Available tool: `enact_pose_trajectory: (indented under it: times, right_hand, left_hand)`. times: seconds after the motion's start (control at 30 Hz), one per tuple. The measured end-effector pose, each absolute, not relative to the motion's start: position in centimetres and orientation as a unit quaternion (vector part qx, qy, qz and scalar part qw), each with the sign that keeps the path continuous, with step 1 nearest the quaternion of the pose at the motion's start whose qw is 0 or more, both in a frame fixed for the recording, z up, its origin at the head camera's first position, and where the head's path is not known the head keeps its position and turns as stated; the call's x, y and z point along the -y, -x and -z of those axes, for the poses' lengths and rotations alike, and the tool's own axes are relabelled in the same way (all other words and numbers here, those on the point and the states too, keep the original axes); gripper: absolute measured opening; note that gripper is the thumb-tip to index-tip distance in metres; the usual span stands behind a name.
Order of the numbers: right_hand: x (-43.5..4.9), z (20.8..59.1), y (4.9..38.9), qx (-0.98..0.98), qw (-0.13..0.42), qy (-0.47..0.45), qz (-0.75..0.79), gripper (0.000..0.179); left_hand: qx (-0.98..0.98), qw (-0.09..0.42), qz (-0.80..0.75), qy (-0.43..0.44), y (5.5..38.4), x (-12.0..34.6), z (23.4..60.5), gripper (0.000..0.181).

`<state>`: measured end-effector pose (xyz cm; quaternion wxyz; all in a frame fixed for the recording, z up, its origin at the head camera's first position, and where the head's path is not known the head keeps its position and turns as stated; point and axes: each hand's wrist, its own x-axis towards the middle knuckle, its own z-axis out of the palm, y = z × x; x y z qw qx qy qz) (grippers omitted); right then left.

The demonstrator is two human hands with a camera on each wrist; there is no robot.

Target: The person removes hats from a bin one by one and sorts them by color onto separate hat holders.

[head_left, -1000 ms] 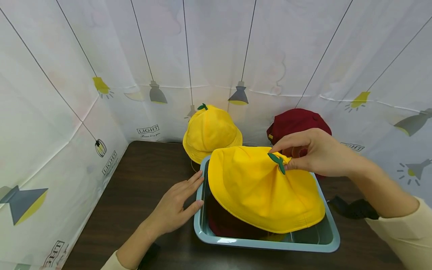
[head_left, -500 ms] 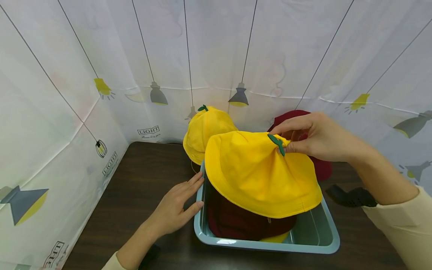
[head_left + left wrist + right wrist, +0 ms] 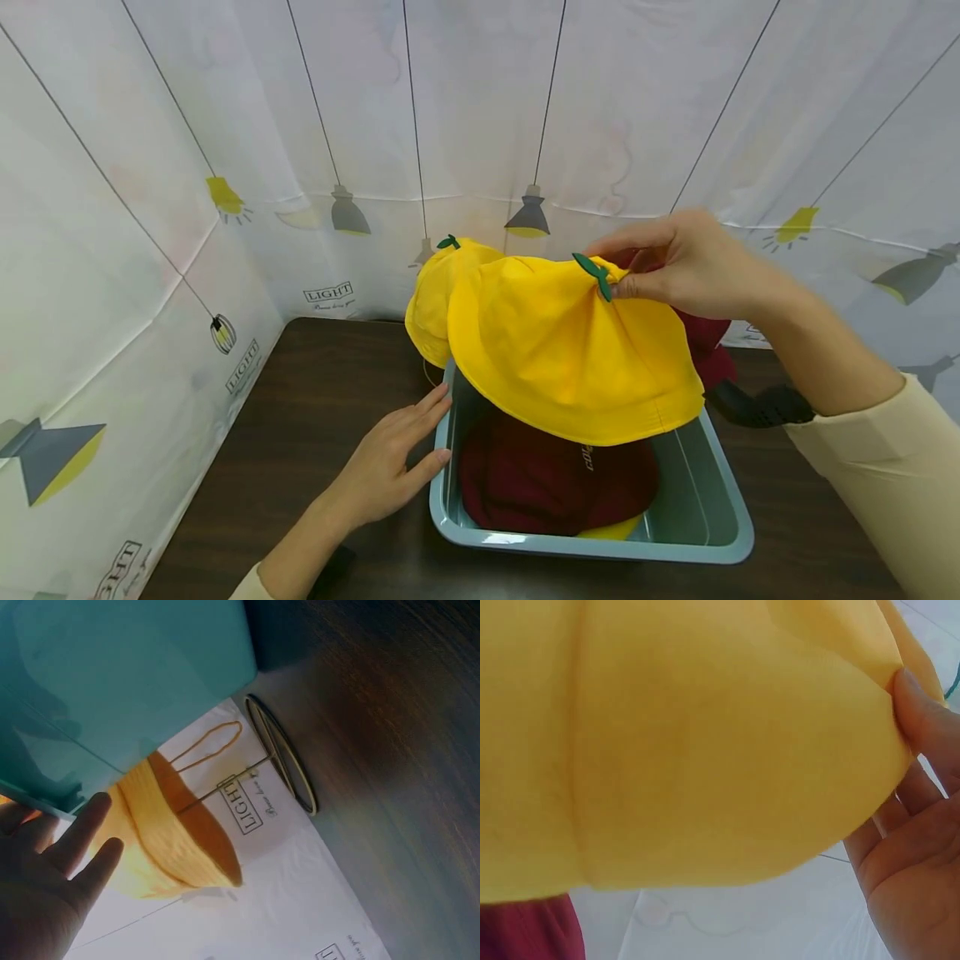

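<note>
A yellow bucket hat (image 3: 570, 358) with a green leaf trim hangs over the back of a blue-grey plastic bin (image 3: 600, 546). My right hand (image 3: 693, 271) pinches its crown beside the leaf; the right wrist view shows thumb and fingers (image 3: 922, 727) on the cloth. With fairly straight fingers, my left hand (image 3: 393, 458) rests against the bin's left rim. Inside the bin lies a dark red cap (image 3: 551, 487) with small lettering, partly under the raised hat. A bit of yellow cloth (image 3: 615, 530) shows beneath the cap.
Behind the bin, a second yellow hat (image 3: 431, 308) sits on a wire stand with a round base (image 3: 281, 754). Another dark red cap (image 3: 708, 342) is at the back right, partly hidden by my right hand. A printed curtain (image 3: 360, 100) closes off the dark wooden table (image 3: 337, 375).
My right hand has lifted the yellow bucket hat upward and toward the back, uncovering more of the red cap in the bin. My left hand has stayed at the rim.
</note>
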<state>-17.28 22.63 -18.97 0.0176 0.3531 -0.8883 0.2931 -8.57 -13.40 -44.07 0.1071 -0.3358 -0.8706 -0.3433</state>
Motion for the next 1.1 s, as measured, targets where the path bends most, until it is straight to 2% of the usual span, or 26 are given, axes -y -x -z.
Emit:
enact_pose_trajectory:
  times: [0.23, 1.1]
  right_hand:
    - [-21.6, 18.2, 18.4, 0.879, 0.036, -0.346, -0.326, 0.038]
    - [-18.9, 17.2, 23.9, 0.89, 0.029, -0.25, -0.38, 0.034]
  left_hand:
    - [0.871, 0.11, 0.34, 0.337, 8.5, 13.5, 44.1, 0.062]
    - [0.869, 0.119, 0.337, 0.342, 8.2, 13.3, 44.1, 0.061]
